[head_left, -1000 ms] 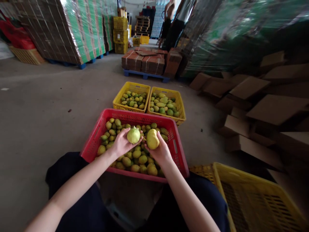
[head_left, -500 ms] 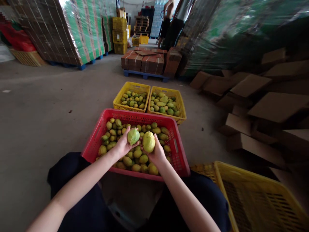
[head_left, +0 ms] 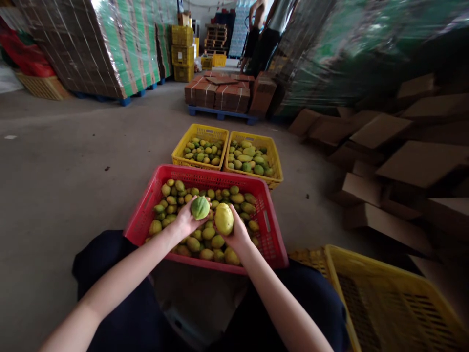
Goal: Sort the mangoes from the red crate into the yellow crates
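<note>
Above a red plastic crate [head_left: 273,230] full of green and yellow lemons [head_left: 208,233], both of my hands hold fruit. My left hand [head_left: 186,220] is closed around a green lemon [head_left: 200,208], palm up, with a ribbed end of the fruit showing. Close to its right, my right hand [head_left: 238,232] grips a larger, yellow-green lemon [head_left: 224,219] with the thumb along its right side. The two lemons are near each other but apart. Fingers under both fruits are partly hidden.
Two yellow crates of lemons [head_left: 200,168] [head_left: 276,166] stand beyond the red crate. Another yellow crate [head_left: 395,288] is at my right knee. Cardboard boxes [head_left: 381,129] lie heaped on the right. Farther back are a loaded blue pallet [head_left: 220,115], wrapped stacks [head_left: 124,49] and two people [head_left: 267,39].
The green lemon has turned in my left hand, so its ribbed end now faces me. The yellow-green lemon in my right hand has shifted slightly left and down.
</note>
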`<state>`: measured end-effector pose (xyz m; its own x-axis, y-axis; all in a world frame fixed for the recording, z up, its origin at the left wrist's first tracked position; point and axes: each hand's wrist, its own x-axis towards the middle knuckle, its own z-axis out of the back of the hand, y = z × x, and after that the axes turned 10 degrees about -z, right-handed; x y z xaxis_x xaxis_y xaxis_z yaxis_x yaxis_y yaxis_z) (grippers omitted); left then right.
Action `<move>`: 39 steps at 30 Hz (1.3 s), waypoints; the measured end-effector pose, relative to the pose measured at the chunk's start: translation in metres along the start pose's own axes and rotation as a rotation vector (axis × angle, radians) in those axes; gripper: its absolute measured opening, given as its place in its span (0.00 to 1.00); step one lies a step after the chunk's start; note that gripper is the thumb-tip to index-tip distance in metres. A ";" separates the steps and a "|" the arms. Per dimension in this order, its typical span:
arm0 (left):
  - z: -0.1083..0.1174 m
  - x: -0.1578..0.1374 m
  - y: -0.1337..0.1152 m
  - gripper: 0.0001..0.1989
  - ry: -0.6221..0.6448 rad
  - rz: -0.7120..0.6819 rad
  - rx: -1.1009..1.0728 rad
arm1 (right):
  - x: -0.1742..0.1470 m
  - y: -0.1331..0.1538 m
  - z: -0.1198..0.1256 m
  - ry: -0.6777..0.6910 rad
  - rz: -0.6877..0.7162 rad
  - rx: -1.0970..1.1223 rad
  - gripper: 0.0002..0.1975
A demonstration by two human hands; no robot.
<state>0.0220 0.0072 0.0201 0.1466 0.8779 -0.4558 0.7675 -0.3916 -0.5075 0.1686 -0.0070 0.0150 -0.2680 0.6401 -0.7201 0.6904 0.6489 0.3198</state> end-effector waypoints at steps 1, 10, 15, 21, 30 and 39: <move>0.000 0.000 0.000 0.12 -0.006 -0.005 0.005 | 0.001 0.000 0.000 -0.031 0.005 -0.003 0.12; -0.007 -0.003 0.002 0.07 -0.140 -0.083 -0.073 | -0.006 0.003 -0.003 0.006 0.021 -0.021 0.10; -0.001 0.002 0.006 0.14 -0.093 0.003 -0.062 | 0.001 0.000 -0.001 -0.065 0.007 -0.026 0.15; -0.002 0.000 0.006 0.15 -0.128 -0.023 -0.062 | -0.004 0.001 -0.003 0.042 0.074 -0.101 0.14; 0.002 0.000 0.001 0.21 0.015 0.120 -0.081 | -0.005 0.004 -0.002 -0.010 -0.068 -0.059 0.17; -0.003 0.001 -0.009 0.19 0.024 0.005 0.163 | -0.008 0.015 0.000 0.091 -0.038 -0.066 0.08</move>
<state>0.0168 0.0126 0.0263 0.1664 0.8813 -0.4424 0.6555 -0.4340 -0.6180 0.1809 -0.0024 0.0251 -0.3553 0.6474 -0.6743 0.6337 0.6971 0.3354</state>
